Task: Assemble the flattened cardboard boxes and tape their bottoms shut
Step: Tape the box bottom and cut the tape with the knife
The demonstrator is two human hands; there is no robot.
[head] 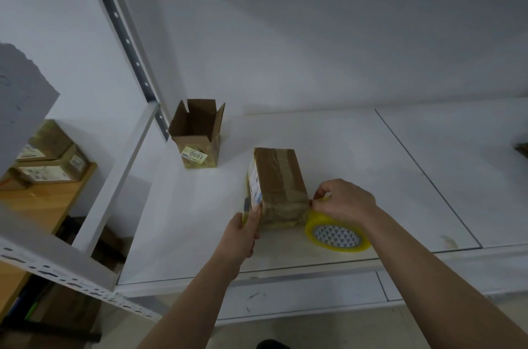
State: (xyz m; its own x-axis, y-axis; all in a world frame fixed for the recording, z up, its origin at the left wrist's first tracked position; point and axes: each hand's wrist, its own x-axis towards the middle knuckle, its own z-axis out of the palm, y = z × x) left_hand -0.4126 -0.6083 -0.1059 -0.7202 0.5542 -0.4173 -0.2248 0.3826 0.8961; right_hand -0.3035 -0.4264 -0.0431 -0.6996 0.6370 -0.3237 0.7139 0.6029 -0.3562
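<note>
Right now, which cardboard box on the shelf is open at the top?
The upright box with the 0091 label, near the shelf post; the box between the hands lies closed and taped.

yellow label (pixel 193 155) reading 0091, on open cardboard box (pixel 197 134)

White shelving and a side table of parcels

The white shelf board (pixel 328 137) shows a thin dark seam (pixel 428 177) running diagonally across its right part, and a grey perforated upright (pixel 134 59) rises at its back left corner against the pale wall (pixel 285 42). A white slotted beam (pixel 71 277) crosses the lower left. Beyond it, lower down, stands a wooden table (pixel 37 205) bearing several sealed labelled parcels (pixel 48 160) — stacked close together. At the far right edge a small dark object (pixel 522 148) is cut off — too little shows to identify it.
</note>
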